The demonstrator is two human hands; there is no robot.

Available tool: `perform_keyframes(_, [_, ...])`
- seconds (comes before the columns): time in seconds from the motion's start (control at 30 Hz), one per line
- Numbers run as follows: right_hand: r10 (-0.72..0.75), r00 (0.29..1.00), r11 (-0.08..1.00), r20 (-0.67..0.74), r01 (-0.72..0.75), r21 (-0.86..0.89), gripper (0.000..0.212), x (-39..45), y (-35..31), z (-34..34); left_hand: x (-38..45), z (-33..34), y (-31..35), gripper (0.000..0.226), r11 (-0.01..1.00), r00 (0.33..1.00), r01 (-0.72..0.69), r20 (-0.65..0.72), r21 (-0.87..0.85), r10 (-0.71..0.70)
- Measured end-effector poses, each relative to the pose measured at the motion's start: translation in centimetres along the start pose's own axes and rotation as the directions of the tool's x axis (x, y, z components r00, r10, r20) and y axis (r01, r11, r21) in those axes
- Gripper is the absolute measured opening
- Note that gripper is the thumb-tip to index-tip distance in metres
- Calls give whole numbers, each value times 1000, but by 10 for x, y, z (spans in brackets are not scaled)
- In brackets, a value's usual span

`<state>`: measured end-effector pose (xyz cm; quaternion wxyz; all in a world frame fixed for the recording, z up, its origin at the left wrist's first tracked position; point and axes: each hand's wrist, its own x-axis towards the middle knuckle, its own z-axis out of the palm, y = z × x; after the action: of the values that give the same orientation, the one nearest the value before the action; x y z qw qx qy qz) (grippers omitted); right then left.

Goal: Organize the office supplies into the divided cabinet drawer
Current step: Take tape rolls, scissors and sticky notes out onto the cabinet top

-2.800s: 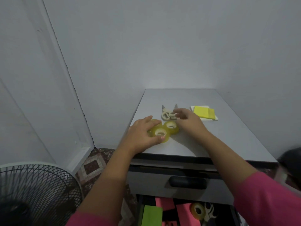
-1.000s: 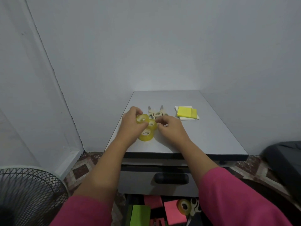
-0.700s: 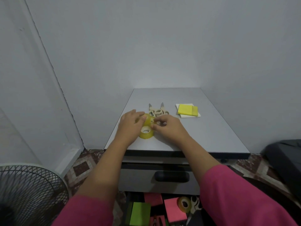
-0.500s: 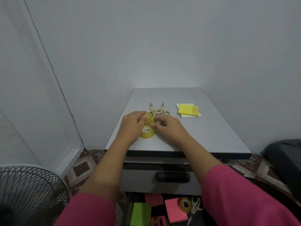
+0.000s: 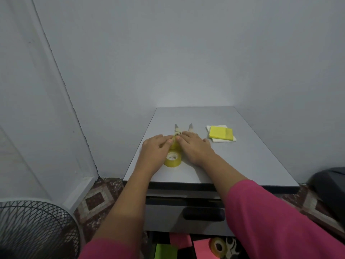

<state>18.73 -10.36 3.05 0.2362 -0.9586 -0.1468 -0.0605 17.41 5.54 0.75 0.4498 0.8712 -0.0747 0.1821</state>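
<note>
On the grey cabinet top (image 5: 242, 165) my left hand (image 5: 155, 149) and my right hand (image 5: 195, 146) meet around a yellow tape roll (image 5: 174, 145), each pinching a side of it with thumb and fingers. A second yellow tape roll (image 5: 172, 159) lies flat just in front of them, touching my left hand. Behind the hands only the two pale scissors' (image 5: 177, 128) blade tips show, while my right hand covers their handles. A yellow sticky-note pad (image 5: 221, 133) on a white pad lies to the right. The open drawer (image 5: 186, 245) below holds pink and green notes, a tape roll and scissors.
A closed upper drawer with a dark handle (image 5: 204, 216) sits under the top. A black mesh fan (image 5: 35, 230) stands at the lower left. Walls close in behind and on both sides. A dark object (image 5: 330, 187) is at the right edge.
My hands have drawn together over the rolls. The roll my left hand lifted a second ago now sits between both hands. The front roll has stayed in place.
</note>
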Motion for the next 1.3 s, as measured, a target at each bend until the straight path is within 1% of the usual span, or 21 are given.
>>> perform_keyframes(0.07, [-2,1000,999,3,2,-44,45,4,2,1,0,0,-1,34,1000,1000,-17,-7,-15,17])
perform_keyframes(0.1, [-1,1000,998,9,2,-68,45,7,2,1,1,0,-1,33,1000,1000,-18,-11,-23,18])
perform_keyframes(0.27, [-1,999,981,44,10,-195,44,14,4,-2,1,2,-1,38,998,1000,-18,-16,-55,17])
perform_keyframes(0.37, [5,998,980,59,7,-200,45,14,4,-2,2,3,-4,37,999,1000,-6,-10,-48,5])
perform_keyframes(0.4, [6,999,988,47,1,-152,46,13,3,-2,2,3,-4,35,999,1000,-6,-9,-39,6])
perform_keyframes(0.43, [10,1000,998,14,-9,-61,46,12,3,-2,2,2,-4,31,1000,1000,-11,-6,-25,11])
perform_keyframes(0.5, [15,994,986,-112,4,167,45,9,1,-3,2,2,-3,26,1000,1000,-19,-5,6,19])
perform_keyframes(0.53, [10,981,972,-195,37,234,46,5,0,-3,2,1,-2,25,1000,1000,-16,-7,13,16])
perform_keyframes(0.57, [-1,963,964,-268,72,255,48,0,-2,-4,2,1,-2,25,1000,1000,-9,-6,11,9])
perform_keyframes(0.63, [-24,942,962,-334,113,249,44,-13,-3,-5,2,1,-1,25,1000,1000,11,0,1,-11])
perform_keyframes(0.67, [-27,944,961,-328,116,253,37,-20,-3,-5,3,2,-1,25,1000,1000,18,2,-2,-18])
perform_keyframes(0.73, [-41,961,952,-273,120,280,21,-34,-2,-5,3,1,-1,26,1000,1000,18,5,-9,-18])
perform_keyframes(0.77, [-62,968,956,-243,127,265,18,-39,-2,-5,3,2,-1,27,1000,1000,13,6,-13,-13])
perform_keyframes(0.87, [-145,971,977,-190,171,127,29,-46,-3,-5,3,1,-1,26,1000,1000,21,14,-18,-21])
perform_keyframes(0.93, [-169,971,982,-169,181,55,33,-45,-4,-3,4,1,-2,26,999,999,30,27,-28,-29])
perform_keyframes(1.13, [-118,979,985,-165,136,106,30,-43,-3,-2,2,1,-2,36,999,998,39,41,-26,-38])
perform_keyframes(1.3, [-89,981,989,-175,108,102,30,-43,-5,-1,2,2,-1,40,999,997,46,64,-16,-45])
